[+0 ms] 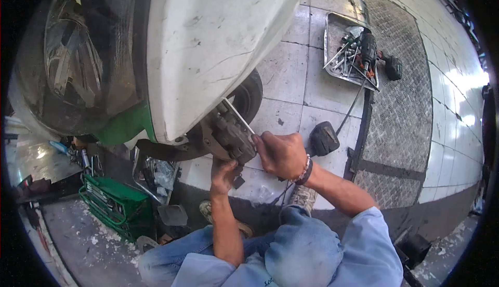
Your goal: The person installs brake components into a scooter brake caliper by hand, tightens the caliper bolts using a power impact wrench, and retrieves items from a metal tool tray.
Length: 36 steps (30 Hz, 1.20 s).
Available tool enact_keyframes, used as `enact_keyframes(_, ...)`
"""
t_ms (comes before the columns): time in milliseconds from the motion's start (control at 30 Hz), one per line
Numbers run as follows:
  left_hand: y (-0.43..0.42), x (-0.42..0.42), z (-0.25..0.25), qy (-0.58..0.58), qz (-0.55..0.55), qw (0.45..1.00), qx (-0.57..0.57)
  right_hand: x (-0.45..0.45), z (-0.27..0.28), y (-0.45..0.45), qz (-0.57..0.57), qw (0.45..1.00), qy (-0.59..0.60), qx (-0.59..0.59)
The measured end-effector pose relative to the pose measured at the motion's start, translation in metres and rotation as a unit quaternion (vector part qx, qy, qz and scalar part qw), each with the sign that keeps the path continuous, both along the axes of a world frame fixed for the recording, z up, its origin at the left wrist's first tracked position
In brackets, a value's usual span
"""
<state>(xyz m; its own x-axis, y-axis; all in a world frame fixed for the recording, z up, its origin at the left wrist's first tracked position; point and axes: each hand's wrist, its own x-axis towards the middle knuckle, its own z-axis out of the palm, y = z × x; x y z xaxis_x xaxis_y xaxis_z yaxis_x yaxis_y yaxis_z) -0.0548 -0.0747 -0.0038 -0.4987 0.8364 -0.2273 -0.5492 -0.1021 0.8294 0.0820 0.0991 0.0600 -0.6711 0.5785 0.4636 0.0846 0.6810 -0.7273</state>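
A dark, dirty brake caliper [234, 140] sits beside the wheel [248, 98], under the white body panel [208, 43]. My right hand [280, 154] is closed around the near end of a slim silver tool [239, 116], whose far end reaches the top of the caliper. From below, my left hand [224, 177] holds the caliper's lower edge, its fingers partly hidden behind the part. A beaded bracelet and a dark band circle my right wrist.
A metal tray [326, 40] with sockets and a power tool [368, 48] lies at the upper right, beside a textured metal plate [397, 100]. A dark mirror [324, 138] rests on the tiles. A green toolbox [117, 204] stands at the lower left.
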Motion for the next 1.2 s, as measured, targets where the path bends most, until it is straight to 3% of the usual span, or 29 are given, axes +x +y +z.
enact_keyframes(233,0.0,0.001,0.0,-0.062,0.024,0.997,0.05,-0.001,-0.004,-0.01,-0.008,0.999,-0.015,0.029)
enact_keyframes(300,-0.004,-0.008,-0.018,-0.157,0.002,0.985,0.077,-0.009,-0.015,-0.012,-0.024,0.998,-0.006,0.053)
enact_keyframes(467,-0.002,-0.02,-0.05,-0.155,0.033,0.983,0.097,-0.028,-0.056,-0.016,-0.051,0.998,-0.024,0.034)
enact_keyframes(533,0.0,-0.027,-0.05,-0.169,0.01,0.979,0.117,-0.03,-0.055,-0.017,-0.048,0.997,0.022,0.059)
enact_keyframes(600,0.003,-0.022,-0.051,-0.169,0.053,0.977,0.117,-0.031,-0.055,-0.017,-0.053,0.998,0.024,0.037)
enact_keyframes(667,0.0,-0.023,-0.062,-0.152,0.052,0.981,0.11,-0.03,-0.064,-0.015,-0.121,0.987,-0.019,-0.102)
enact_keyframes(700,0.0,-0.024,-0.065,-0.131,0.049,0.985,0.103,-0.027,-0.079,-0.014,-0.121,0.987,-0.02,-0.099)
enact_keyframes(767,0.007,-0.023,-0.061,-0.13,0.037,0.982,0.13,-0.015,-0.11,-0.007,-0.052,0.984,-0.163,-0.051)
enact_keyframes(867,0.0,-0.025,-0.069,-0.123,0.028,0.985,0.121,-0.002,-0.094,-0.007,-0.139,0.976,-0.113,-0.121)
enact_keyframes(933,-0.005,-0.018,-0.07,-0.118,0.037,0.988,0.091,0.004,-0.043,0.012,-0.185,0.966,-0.106,-0.146)
enact_keyframes(1033,0.001,-0.006,-0.058,-0.158,0.053,0.978,0.128,-0.001,-0.027,0.044,-0.119,0.991,-0.003,0.059)
enact_keyframes(1133,0.005,-0.002,-0.049,-0.196,0.097,0.972,0.092,0.013,-0.051,0.053,0.022,0.98,-0.069,0.185)
enact_keyframes(1200,0.016,-0.002,-0.034,-0.182,0.042,0.964,0.19,0.039,-0.076,0.042,0.081,0.962,-0.231,0.124)
